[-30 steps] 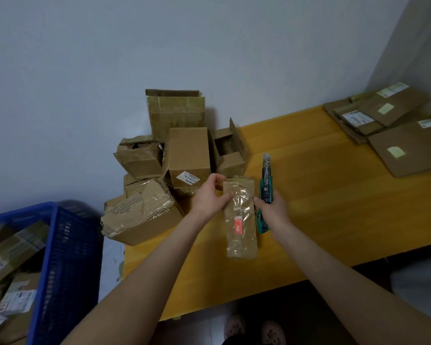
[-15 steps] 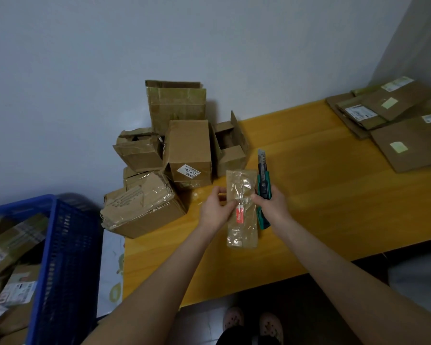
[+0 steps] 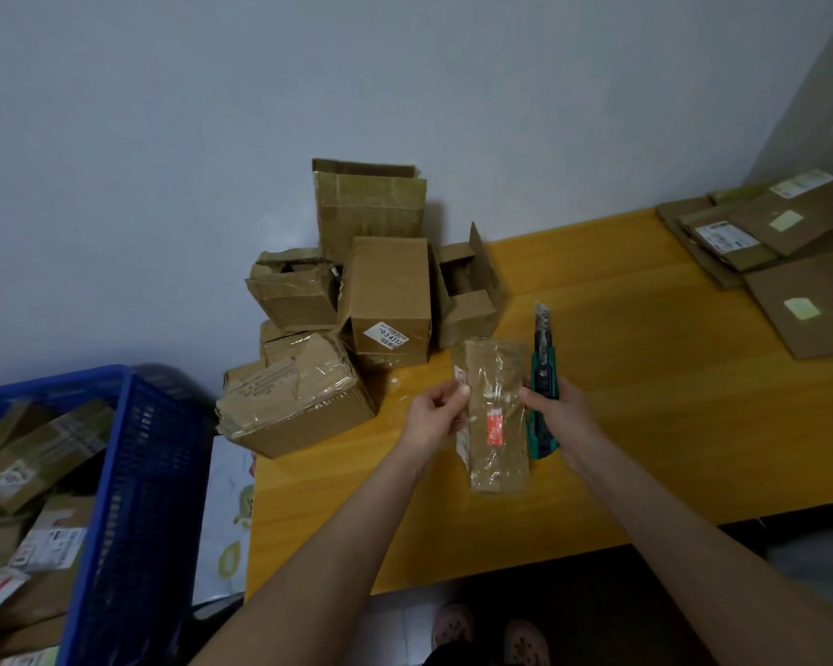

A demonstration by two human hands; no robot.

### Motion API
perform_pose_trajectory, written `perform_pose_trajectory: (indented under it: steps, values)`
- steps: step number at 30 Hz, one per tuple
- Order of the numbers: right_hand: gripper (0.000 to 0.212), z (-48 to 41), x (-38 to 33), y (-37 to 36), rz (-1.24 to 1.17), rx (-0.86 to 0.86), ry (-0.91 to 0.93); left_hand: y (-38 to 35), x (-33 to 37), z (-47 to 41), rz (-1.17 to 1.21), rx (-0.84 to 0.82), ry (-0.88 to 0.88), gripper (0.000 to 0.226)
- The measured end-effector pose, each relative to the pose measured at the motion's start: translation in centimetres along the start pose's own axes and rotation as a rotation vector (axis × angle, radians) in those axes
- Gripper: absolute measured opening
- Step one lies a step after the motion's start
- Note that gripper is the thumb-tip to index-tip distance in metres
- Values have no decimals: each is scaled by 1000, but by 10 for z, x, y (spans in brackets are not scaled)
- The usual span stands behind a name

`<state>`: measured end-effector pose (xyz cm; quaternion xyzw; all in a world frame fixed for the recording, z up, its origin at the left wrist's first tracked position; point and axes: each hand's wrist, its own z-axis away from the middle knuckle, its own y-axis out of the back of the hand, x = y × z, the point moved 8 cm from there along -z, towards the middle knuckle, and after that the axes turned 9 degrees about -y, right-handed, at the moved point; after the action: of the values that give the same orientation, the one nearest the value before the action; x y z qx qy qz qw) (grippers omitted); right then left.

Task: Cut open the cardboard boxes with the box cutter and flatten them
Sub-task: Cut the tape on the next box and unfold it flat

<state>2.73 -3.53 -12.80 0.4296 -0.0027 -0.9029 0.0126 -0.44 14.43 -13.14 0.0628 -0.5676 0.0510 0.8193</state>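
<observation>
Your left hand (image 3: 435, 416) pinches the small taped box (image 3: 498, 449) by its left edge, over the table (image 3: 645, 386), near-middle. Your right hand (image 3: 560, 418) grips the green box cutter (image 3: 543, 372), blade pointing far. Looks like pre-cut lineup; next, get the blade onto the tape seam.

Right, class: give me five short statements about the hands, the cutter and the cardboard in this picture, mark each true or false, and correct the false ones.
1. The right hand holds the green box cutter, blade pointing away from the person. True.
2. The left hand lies flat on the table. False: it grips the small taped box by its left edge.
3. The small taped box bears a red sticker. True.
4. The blue crate stands on the table. False: it stands beside it, left.
5. The flattened cardboard lies at the table's left end. False: it lies at the right end.
</observation>
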Motion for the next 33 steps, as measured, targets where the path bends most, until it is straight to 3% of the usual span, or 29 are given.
perform_pose_trajectory:
  steps: [4,9,12,16,20,22,25,28,33]
  values:
    - [28,1,-3,-2,37,10,22,0,8,3,-13,-28,-41,42]
    - [27,1,-15,-7,118,37,74,-2,23,-7,-297,-60,-174,63]
    - [34,0,-17,-12,176,57,44,-8,16,-9,-524,-84,-132,71]
    - [34,0,-9,-14,302,77,-54,-15,5,-11,-750,-60,-54,59]
    - [13,7,-21,-3,428,155,20,-20,11,-15,-923,-35,-42,61]
    - [17,14,-30,1,548,201,135,-24,14,-15,-957,-29,-53,61]
    - [43,25,-35,-1,794,237,201,-29,18,-11,-991,-25,-99,55]
    - [40,37,-38,-4,1043,262,199,-30,22,-11,-993,-13,-130,52]
    - [42,40,-46,-4,1125,284,179,-30,19,-15,-957,-9,-86,50]
